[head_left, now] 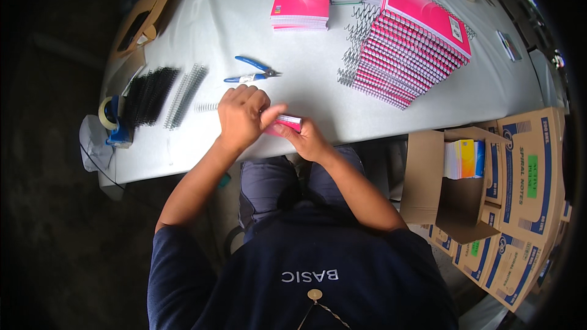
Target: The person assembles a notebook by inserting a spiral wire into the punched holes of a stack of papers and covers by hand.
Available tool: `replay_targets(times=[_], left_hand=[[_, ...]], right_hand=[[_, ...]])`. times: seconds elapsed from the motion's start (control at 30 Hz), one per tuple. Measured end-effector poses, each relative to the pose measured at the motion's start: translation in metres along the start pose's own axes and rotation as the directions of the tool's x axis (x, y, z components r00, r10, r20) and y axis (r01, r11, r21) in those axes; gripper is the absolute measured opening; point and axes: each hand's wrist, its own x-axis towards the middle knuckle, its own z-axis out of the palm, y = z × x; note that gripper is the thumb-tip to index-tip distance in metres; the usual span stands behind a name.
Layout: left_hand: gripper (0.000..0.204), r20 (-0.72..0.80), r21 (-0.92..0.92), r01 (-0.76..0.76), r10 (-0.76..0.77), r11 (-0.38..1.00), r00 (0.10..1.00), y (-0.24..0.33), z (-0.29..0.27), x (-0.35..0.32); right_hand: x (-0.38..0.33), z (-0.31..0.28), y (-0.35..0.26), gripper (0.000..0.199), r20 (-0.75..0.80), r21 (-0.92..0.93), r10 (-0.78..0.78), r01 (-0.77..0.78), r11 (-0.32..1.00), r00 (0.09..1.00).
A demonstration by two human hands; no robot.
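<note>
I see the pink notepad (285, 123) pinched between both hands, long axis crosswise, left hand (243, 116) curled over it, right hand (307, 139) gripping beneath, just below the blue pliers (252, 72).

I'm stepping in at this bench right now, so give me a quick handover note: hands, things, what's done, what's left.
Left hand: closed over the top of a small pink notebook at the table edge.
Right hand: holds the same notebook from below.
Blue-handled pliers lie just beyond the hands; black wire coils and silver coils lie at the left.
Done: a fanned stack of bound pink notebooks at the right.
Left: the notebook in hand; the small pink stack looks unbound.
</note>
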Motion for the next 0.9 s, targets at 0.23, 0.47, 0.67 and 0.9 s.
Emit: replay_targets(times=[0.23, 0.47, 0.67, 0.9], left_hand=[[0.089, -0.66, 0.138, -0.132, 0.19, 0.982, 0.727, -0.008, -0.011, 0.012], [0.112, -0.146, -0.045, -0.353, 0.344, 0.935, 0.928, -0.011, 0.049, -0.127], [0.105, -0.089, -0.144, -0.29, 0.28, 0.946, 0.956, 0.012, 0.034, -0.087], [0.1, -0.223, 0.281, -0.122, 0.188, 0.952, 0.957, 0.012, 0.006, -0.03]], right_hand=[[-0.013, 0.011, 0.002, 0.043, 0.01, -0.341, -0.254, 0.242, 0.908, 0.967], [-0.017, 0.017, 0.001, 0.038, -0.064, -0.305, -0.231, 0.202, 0.931, 0.971], [-0.016, 0.023, 0.016, 0.05, -0.059, -0.283, -0.229, 0.204, 0.937, 0.972], [-0.008, 0.02, 0.012, 0.041, 0.105, -0.4, -0.37, 0.38, 0.834, 0.923]])
